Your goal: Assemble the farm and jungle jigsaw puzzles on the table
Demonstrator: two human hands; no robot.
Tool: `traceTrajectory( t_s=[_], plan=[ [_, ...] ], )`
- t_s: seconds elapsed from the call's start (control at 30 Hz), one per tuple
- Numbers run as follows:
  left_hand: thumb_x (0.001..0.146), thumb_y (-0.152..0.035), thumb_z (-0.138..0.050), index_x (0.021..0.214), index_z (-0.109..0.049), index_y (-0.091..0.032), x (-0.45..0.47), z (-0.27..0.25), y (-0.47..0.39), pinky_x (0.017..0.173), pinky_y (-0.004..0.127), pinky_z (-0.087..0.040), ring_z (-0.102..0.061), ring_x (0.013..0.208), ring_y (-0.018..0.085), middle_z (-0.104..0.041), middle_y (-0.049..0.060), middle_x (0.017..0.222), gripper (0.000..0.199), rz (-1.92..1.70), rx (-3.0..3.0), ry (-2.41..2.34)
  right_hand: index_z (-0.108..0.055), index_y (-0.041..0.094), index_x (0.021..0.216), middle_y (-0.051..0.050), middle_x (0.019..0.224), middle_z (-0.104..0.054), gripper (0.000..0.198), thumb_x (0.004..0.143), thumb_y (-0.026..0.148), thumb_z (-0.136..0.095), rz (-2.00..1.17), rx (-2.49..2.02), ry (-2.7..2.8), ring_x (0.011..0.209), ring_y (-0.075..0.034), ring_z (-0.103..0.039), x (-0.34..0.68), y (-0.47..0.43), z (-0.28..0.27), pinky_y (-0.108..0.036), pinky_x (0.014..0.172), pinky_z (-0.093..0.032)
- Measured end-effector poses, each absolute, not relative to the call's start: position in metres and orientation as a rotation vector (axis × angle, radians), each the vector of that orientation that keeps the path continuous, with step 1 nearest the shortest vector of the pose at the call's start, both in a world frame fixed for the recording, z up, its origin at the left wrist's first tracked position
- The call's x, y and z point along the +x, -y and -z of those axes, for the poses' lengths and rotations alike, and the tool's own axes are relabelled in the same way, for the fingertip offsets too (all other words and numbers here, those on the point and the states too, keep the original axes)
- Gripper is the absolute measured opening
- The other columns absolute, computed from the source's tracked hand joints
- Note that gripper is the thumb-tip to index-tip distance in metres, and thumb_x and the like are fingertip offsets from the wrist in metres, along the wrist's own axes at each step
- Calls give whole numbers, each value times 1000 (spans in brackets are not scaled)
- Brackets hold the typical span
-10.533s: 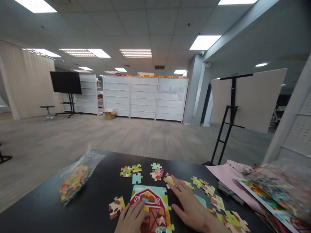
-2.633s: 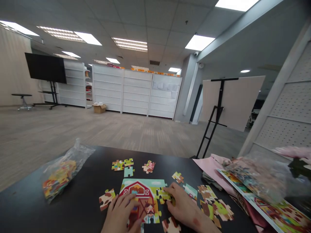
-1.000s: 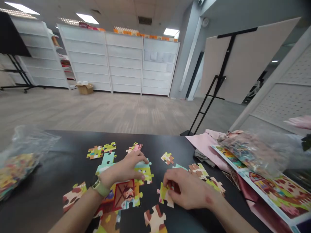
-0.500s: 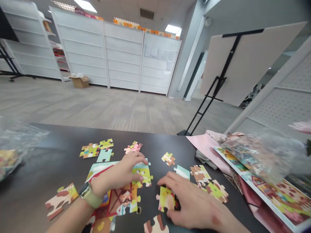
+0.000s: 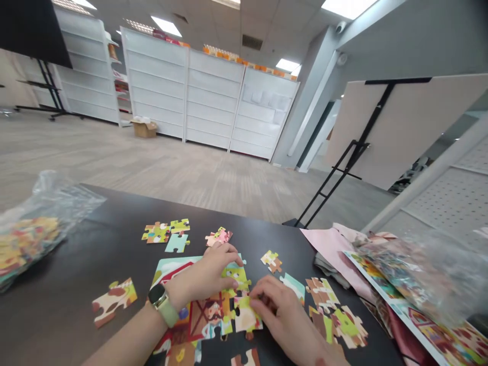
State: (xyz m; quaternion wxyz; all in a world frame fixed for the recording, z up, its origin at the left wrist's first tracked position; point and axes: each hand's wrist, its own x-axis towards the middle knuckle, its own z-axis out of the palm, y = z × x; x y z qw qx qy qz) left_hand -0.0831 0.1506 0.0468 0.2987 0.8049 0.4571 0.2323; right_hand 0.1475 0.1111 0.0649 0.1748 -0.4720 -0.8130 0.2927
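Note:
My left hand, with a watch on its wrist, lies over the upper part of a partly joined puzzle, thumb and fingers apart. The puzzle shows a red barn and a figure with a moustache. At its right edge, my right hand pinches a yellow-green puzzle piece between thumb and fingers. That piece lies against the joined part; whether its tabs are locked in, I cannot tell. Just below, a brown-and-cream piece is cut off by the frame edge.
Loose pieces lie around: a spotted one at left, a pink pair behind, several at right. A plastic bag of pieces sits at far left. A picture sheet lies under clear plastic at right on the dark table.
My right hand has moved left with the yellow-green puzzle piece, bringing it against the joined puzzle. My left hand stays on the puzzle. The whole view has shifted and tilted slightly.

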Motion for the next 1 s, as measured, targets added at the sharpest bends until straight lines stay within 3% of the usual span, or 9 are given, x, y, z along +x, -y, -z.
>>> traceTrajectory(
  t_s=[0.23, 0.3, 0.4, 0.5, 0.67, 0.8, 1.0],
  plan=[
    [80, -18, -80, 113, -68, -28, -84, -48, -148, 113, 48, -34, -47, 130, 30, -58, 6, 127, 36, -637, 2148, -1210, -73, 25, 95, -4, 100, -63, 24, 98, 21, -49, -811, -1221, 2414, 89, -17, -65, 138, -107, -66, -28, 81, -49],
    [80, -18, -80, 113, -68, -28, -84, -49, -148, 114, 48, -33, -46, 130, 30, -57, 6, 128, 36, -640, 2148, -1208, -72, 24, 101, -5, 107, -62, 19, 92, 19, -56, -821, -1225, 2455, 96, -19, -65, 137, -103, -73, -29, 87, -49],
    [81, -20, -80, 113, -68, -28, -84, -49, -148, 114, 48, -33, -47, 129, 30, -57, 6, 127, 36, -638, 2146, -1206, -70, 26, 115, -7, 121, -59, 35, 81, 18, -65, -895, -1262, 2516, 109, -23, -63, 139, -98, -83, -32, 96, -49],
    [81, -20, -80, 113, -67, -28, -84, -48, -148, 114, 49, -33, -46, 130, 30, -57, 6, 127, 35, -635, 2148, -1202, -69, 29, 121, -6, 127, -58, 43, 80, 19, -65, -956, -1308, 2561, 114, -24, -63, 143, -97, -90, -33, 100, -48],
    [79, -22, -81, 112, -67, -28, -85, -47, -149, 113, 47, -34, -47, 128, 30, -57, 6, 126, 36, -639, 2153, -1189, -69, 29, 124, -7, 125, -58, 49, 76, 18, -67, -958, -1290, 2608, 112, -24, -63, 151, -101, -93, -32, 100, -48],
    [80, -23, -80, 113, -68, -29, -86, -45, -151, 111, 47, -36, -48, 126, 30, -57, 6, 126, 35, -643, 2168, -1168, -67, 27, 122, -6, 125, -60, 45, 79, 16, -62, -951, -1215, 2605, 113, -23, -62, 154, -102, -88, -31, 99, -47],
    [80, -19, -77, 113, -67, -30, -88, -44, -151, 113, 44, -35, -49, 128, 29, -58, 3, 128, 36, -635, 2180, -1179, -61, 25, 113, -3, 116, -64, 42, 72, 15, -64, -898, -1184, 2574, 105, -21, -62, 155, -103, -86, -28, 90, -48]
  ],
)
